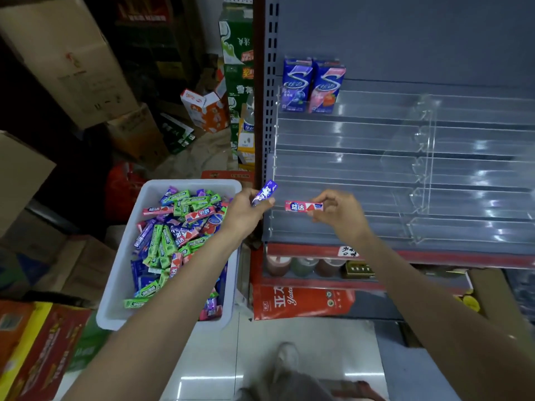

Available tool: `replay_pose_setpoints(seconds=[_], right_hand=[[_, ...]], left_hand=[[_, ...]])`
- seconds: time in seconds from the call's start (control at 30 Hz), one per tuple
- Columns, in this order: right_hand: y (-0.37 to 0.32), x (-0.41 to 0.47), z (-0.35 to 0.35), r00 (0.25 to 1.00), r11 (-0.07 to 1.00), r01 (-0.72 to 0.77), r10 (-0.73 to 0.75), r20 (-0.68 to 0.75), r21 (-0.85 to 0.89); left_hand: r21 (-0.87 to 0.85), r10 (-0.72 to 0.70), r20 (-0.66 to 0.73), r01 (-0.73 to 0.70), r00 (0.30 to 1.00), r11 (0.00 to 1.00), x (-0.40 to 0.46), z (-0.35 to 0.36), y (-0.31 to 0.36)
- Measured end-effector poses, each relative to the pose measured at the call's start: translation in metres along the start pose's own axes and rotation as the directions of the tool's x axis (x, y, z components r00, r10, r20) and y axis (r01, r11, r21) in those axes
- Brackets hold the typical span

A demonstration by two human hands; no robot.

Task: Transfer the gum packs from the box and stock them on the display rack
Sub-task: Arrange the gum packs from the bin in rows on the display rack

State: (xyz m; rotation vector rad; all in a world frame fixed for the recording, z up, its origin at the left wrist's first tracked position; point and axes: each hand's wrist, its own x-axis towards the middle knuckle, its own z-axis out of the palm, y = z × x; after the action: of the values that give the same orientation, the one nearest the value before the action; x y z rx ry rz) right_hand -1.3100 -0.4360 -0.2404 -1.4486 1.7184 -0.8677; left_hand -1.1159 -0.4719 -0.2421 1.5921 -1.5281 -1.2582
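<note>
— Where are my hands?
— Both arms reach forward, bare to the elbow. My left hand [249, 211] is raised, its fingers curled in a pinch with the thumb on top.
— And the right?
— My right hand [337, 211] is level with it, fingertips pinching, wrist bent slightly inward.

Dim, bluish indoor light leaves the stacked cartons [66, 62] at upper left in deep shadow, while overhead lamps glare off the clear display rack [405, 175] and glossy floor [289, 337]; wide-angle bending warps soft, blurred edges.
</note>
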Motion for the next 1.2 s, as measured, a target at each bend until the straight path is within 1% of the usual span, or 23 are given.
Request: replay_pose_setpoints(seconds=[0.1,0.23,0.3,0.37,0.47,0.6,0.7,0.83,0.9,1.03,1.1,1.2], right_hand=[[0.019,0.001,0.008,1.000,0.995,-0.002,0.003,0.009,-0.101],[0.026,0.004,0.019,0.997,0.970,0.058,-0.044,0.065,-0.236],[0.027,0.007,0.024,0.995,0.959,0.078,-0.058,0.079,-0.271],[0.028,0.009,0.028,0.992,0.954,0.088,-0.058,0.112,-0.285],[0.027,0.007,0.032,0.984,0.958,0.069,-0.021,0.175,-0.277],[0.025,0.004,0.031,0.975,0.954,0.082,-0.016,0.224,-0.288],[0.023,0.003,0.033,0.970,0.940,0.093,-0.011,0.244,-0.327],[0.020,0.004,0.038,0.944,0.899,0.164,-0.024,0.328,-0.406],[0.021,0.003,0.039,0.945,0.894,0.173,-0.032,0.325,-0.414],[0.021,0.003,0.038,0.955,0.896,0.138,-0.007,0.298,-0.422],[0.019,0.005,0.037,0.952,0.894,0.136,0.001,0.305,-0.427],[0.018,0.005,0.038,0.950,0.891,0.138,0.005,0.314,-0.433]], left_hand=[[-0.048,-0.027,0.004,0.027,1.000,0.998,-0.005,-0.003,-0.012],[-0.057,-0.056,0.013,0.057,0.998,0.997,-0.012,-0.011,-0.027],[-0.057,-0.054,0.022,0.055,0.998,0.997,-0.015,-0.015,-0.031],[-0.025,-0.057,0.035,0.058,0.998,0.998,-0.015,-0.016,-0.032],[0.014,-0.066,0.069,0.066,0.995,0.998,-0.014,-0.015,-0.032],[-0.041,-0.077,0.090,0.081,0.993,0.996,-0.015,-0.013,-0.029],[-0.058,-0.085,0.098,0.091,0.992,0.994,-0.015,-0.013,-0.028],[-0.077,-0.087,0.101,0.095,0.991,0.992,-0.015,-0.015,-0.027],[-0.075,-0.089,0.103,0.097,0.991,0.992,-0.016,-0.015,-0.026],[-0.032,-0.075,0.125,0.080,0.989,0.996,-0.017,-0.018,-0.024],[0.001,-0.062,0.138,0.063,0.989,0.998,-0.017,-0.020,-0.025],[0.006,-0.055,0.133,0.054,0.990,0.998,-0.018,-0.021,-0.024]])
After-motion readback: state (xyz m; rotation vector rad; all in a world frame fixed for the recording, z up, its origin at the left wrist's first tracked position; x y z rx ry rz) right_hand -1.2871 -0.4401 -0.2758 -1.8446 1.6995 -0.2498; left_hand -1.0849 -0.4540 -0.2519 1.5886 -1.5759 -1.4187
